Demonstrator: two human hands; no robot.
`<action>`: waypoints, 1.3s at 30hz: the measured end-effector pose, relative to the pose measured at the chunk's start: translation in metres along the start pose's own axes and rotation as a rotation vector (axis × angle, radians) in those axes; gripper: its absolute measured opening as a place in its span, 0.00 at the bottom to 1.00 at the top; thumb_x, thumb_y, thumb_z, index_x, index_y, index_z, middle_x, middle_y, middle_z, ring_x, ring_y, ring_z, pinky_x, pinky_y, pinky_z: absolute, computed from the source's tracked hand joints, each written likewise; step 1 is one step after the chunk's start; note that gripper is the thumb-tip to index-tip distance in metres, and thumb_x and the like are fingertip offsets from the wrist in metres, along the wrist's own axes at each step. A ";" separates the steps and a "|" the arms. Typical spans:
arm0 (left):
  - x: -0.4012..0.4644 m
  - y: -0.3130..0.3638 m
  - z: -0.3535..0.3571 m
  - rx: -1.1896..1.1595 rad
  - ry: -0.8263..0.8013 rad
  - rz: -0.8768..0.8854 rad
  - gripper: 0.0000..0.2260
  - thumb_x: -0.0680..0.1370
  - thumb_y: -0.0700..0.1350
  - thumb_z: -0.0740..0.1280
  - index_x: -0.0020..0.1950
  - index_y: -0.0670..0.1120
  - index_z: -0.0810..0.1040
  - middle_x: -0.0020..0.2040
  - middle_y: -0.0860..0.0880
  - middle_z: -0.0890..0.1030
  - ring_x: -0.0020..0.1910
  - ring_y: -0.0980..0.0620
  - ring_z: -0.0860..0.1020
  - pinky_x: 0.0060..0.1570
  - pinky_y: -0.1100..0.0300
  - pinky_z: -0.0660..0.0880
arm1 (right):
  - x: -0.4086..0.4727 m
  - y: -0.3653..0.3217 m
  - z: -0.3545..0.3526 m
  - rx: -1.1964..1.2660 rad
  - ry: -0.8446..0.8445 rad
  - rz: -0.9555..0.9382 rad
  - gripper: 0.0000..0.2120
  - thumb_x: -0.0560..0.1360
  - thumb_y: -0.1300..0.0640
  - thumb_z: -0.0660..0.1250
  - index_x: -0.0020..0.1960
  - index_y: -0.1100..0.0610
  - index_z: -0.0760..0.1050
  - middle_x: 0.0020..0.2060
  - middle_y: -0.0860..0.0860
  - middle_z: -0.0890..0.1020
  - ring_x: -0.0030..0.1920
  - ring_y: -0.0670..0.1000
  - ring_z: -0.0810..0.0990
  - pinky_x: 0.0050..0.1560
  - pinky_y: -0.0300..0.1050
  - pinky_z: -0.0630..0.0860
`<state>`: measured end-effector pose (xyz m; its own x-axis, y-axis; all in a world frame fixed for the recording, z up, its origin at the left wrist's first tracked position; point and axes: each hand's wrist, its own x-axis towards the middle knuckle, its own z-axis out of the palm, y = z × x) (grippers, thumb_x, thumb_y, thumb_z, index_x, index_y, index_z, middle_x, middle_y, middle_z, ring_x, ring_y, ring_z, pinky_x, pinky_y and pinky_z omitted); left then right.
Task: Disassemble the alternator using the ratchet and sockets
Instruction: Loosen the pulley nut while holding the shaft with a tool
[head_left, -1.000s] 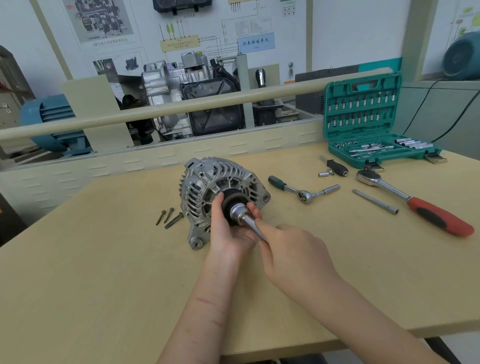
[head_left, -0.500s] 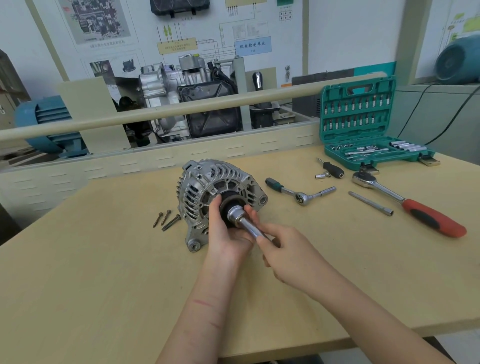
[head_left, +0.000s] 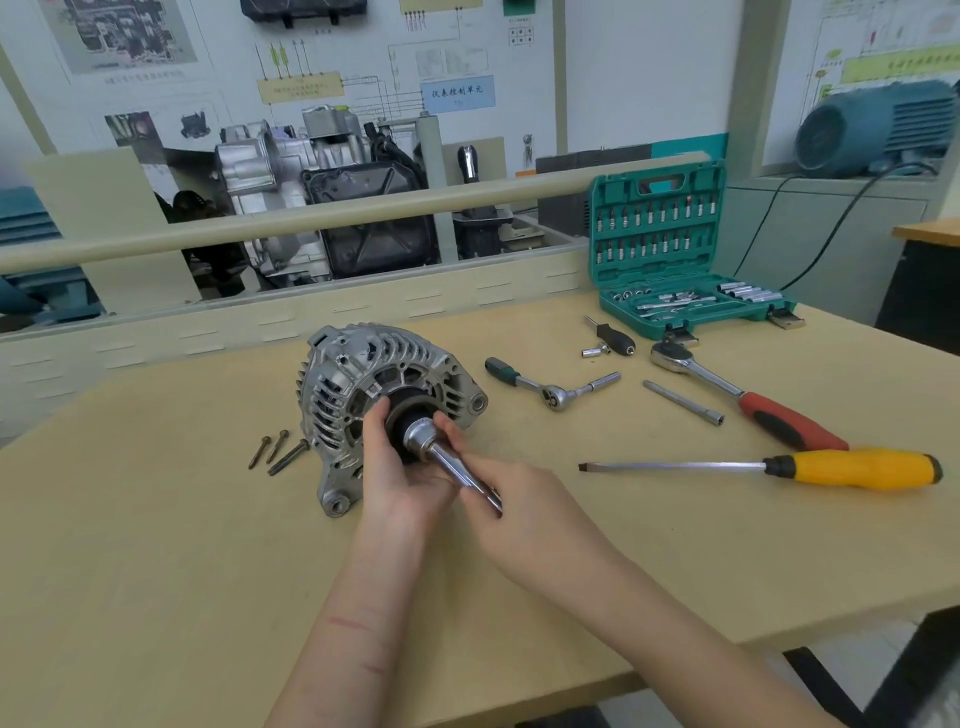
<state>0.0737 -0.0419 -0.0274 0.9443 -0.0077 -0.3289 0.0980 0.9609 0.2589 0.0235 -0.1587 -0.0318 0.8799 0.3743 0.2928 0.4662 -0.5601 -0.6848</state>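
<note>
Alternator (head_left: 374, 395) mid desk (head_left: 156, 571), pulley (head_left: 402, 415) facing camera. Left hand (head_left: 402, 475) grips pulley. Right hand (head_left: 524, 506) grips ratchet (head_left: 447, 460) seated on pulley. Three bolts (head_left: 278, 451) left of alternator; yellow screwdriver (head_left: 831, 467), green socket case (head_left: 675, 260) right.

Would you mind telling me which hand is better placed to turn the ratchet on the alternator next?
Right, probably. The right hand already grips the ratchet by its handle, while the left hand holds the black pulley on the alternator, steadying it.
</note>
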 end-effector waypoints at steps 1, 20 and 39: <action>0.001 0.000 -0.001 0.007 -0.015 -0.014 0.17 0.70 0.52 0.69 0.44 0.38 0.72 0.27 0.44 0.75 0.21 0.52 0.73 0.24 0.66 0.74 | -0.001 0.000 0.001 -0.021 -0.003 -0.006 0.21 0.78 0.57 0.56 0.69 0.44 0.66 0.34 0.50 0.73 0.30 0.48 0.67 0.30 0.39 0.65; -0.001 -0.003 -0.002 -0.011 -0.026 -0.098 0.20 0.69 0.57 0.68 0.38 0.39 0.71 0.27 0.48 0.71 0.18 0.55 0.68 0.16 0.69 0.63 | -0.039 0.169 -0.136 -1.041 -0.008 0.325 0.17 0.77 0.39 0.49 0.63 0.40 0.65 0.53 0.41 0.71 0.60 0.43 0.70 0.57 0.38 0.66; -0.001 -0.002 -0.003 0.019 -0.019 -0.088 0.20 0.70 0.57 0.67 0.37 0.40 0.71 0.27 0.48 0.71 0.18 0.55 0.67 0.17 0.70 0.62 | 0.013 0.047 -0.069 -0.847 -0.061 0.019 0.12 0.81 0.53 0.47 0.55 0.53 0.67 0.38 0.49 0.65 0.43 0.55 0.73 0.36 0.43 0.64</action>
<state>0.0720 -0.0431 -0.0305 0.9375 -0.0974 -0.3340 0.1867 0.9510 0.2466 0.0631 -0.2309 -0.0141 0.8930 0.3849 0.2332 0.3846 -0.9218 0.0489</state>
